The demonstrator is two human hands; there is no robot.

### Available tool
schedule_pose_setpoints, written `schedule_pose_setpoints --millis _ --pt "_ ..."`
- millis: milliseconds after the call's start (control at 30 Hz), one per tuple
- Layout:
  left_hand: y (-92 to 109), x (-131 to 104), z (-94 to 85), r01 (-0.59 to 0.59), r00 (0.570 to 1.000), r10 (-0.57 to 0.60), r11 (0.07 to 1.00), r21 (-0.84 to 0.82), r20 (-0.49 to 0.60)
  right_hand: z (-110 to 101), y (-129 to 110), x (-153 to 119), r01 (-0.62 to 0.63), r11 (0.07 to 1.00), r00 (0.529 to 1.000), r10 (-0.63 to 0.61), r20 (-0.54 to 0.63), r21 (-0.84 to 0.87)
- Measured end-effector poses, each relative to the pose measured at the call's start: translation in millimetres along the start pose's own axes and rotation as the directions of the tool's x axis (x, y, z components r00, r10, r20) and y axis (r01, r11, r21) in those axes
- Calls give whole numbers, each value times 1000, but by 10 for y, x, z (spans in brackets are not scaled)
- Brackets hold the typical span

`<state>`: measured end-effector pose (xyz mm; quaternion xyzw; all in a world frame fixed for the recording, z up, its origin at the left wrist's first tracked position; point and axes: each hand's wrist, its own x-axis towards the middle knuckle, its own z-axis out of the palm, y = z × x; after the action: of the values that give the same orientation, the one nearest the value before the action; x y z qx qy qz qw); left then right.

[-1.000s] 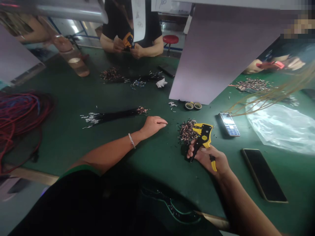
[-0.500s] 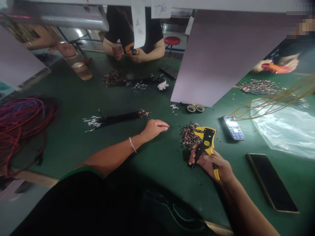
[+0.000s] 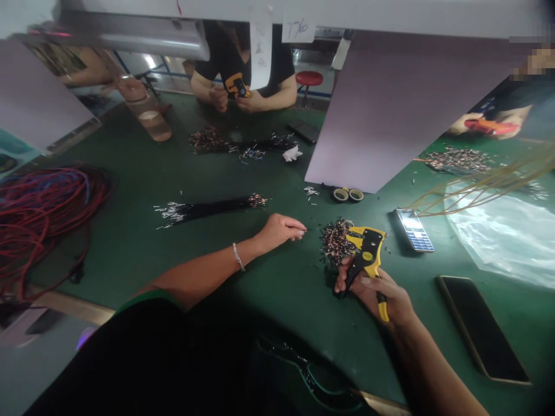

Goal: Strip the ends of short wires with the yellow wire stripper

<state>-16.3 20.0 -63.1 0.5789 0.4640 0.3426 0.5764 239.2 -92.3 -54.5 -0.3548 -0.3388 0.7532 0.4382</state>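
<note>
My right hand is wrapped round the handles of a yellow and black wire stripper. The tool's jaws lie over the right side of a pile of short stripped wire ends. Left of that pile, my left hand is closed in a pinch at the fingertips; a thin dark piece seems to stick out, too small to make out. Behind my left hand a bundle of black wires lies on the green table, silvery tips to the left and coppery tips to the right.
Coiled red and blue cables lie at the left. Two tape rolls sit by a pale divider. A keypad phone, a dark smartphone and a clear plastic bag are at the right. Co-workers' hands hold tools across the table.
The whole view has shifted slightly, moving things a little right and down. My left hand's fingers look slightly more bent. The tool stays in my right hand by the pile.
</note>
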Motion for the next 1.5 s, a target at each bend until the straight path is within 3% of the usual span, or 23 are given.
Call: schedule_pose_setpoints --millis 533,733,933,1100,1300,1500 --pt "145 -142 111 111 983 -79 975 -193 169 77 3 -55 47 994 999 -49 -14 -102" --pt "166 -161 128 143 974 -93 959 -244 206 88 15 -98 55 964 998 -61 -16 -259" --pt "195 -190 146 195 964 -132 942 -274 232 116 84 -160 124 909 984 -165 -71 -397" --pt "218 -218 152 277 938 -218 938 -209 269 135 112 -193 150 879 983 -183 -29 -452" --pt "257 -222 133 212 954 -194 976 -57 229 168 100 -205 161 863 983 -182 3 -478" --pt "259 -204 124 196 961 -162 970 -141 224 120 127 -209 170 857 984 -175 35 -487"
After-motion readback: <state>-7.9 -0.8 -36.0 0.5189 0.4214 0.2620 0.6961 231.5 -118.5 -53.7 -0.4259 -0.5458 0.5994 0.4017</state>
